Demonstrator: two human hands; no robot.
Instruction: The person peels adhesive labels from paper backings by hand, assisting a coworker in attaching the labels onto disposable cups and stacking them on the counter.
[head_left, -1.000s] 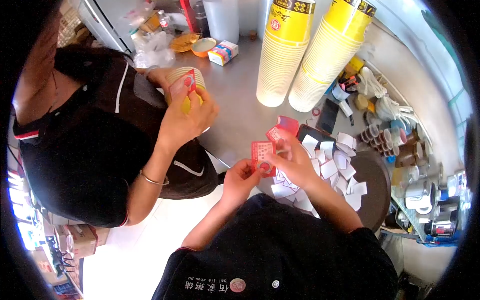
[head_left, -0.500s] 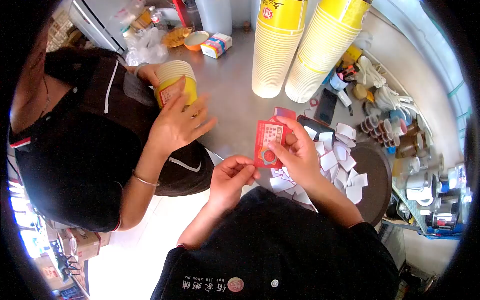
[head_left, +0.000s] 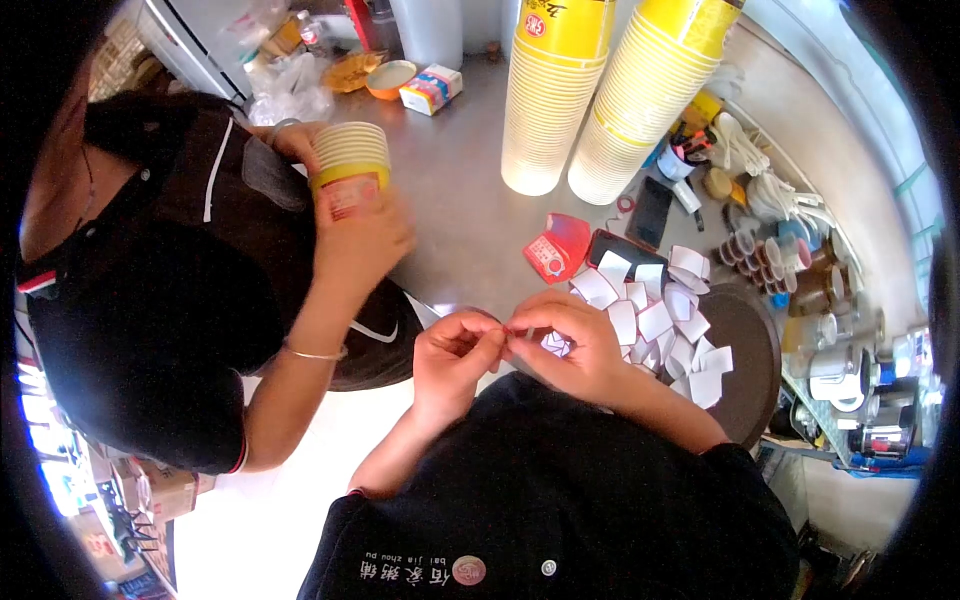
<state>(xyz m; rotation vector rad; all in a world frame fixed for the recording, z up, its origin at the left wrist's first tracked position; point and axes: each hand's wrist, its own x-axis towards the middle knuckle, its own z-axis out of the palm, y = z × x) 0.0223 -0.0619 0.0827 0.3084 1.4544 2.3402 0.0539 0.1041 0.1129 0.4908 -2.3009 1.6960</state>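
Observation:
My left hand [head_left: 452,362] and my right hand [head_left: 578,345] meet low in front of my chest, fingertips pinched together. Something thin may be between them, but it is too small and hidden to make out. Beyond my right hand, red printed labels [head_left: 558,248] lie on the metal table. Close to that hand's knuckles is a heap of curled white paper pieces [head_left: 655,322], partly on a dark round tray [head_left: 755,350]. To my left, a co-worker holds a stack of yellow-and-white paper cups [head_left: 350,160] bearing a red label, one blurred hand against its side.
Two tall stacks of paper cups [head_left: 553,110] stand at the back of the table [head_left: 450,190]. A phone [head_left: 652,213], white plastic spoons [head_left: 738,145] and jars line the right side. A tissue pack [head_left: 432,90] and an orange bowl [head_left: 391,80] sit at the back left.
My right hand has come down and left to meet my left fingertips; the upright red label it held no longer shows there. The co-worker's spread hand has moved onto the cup stack.

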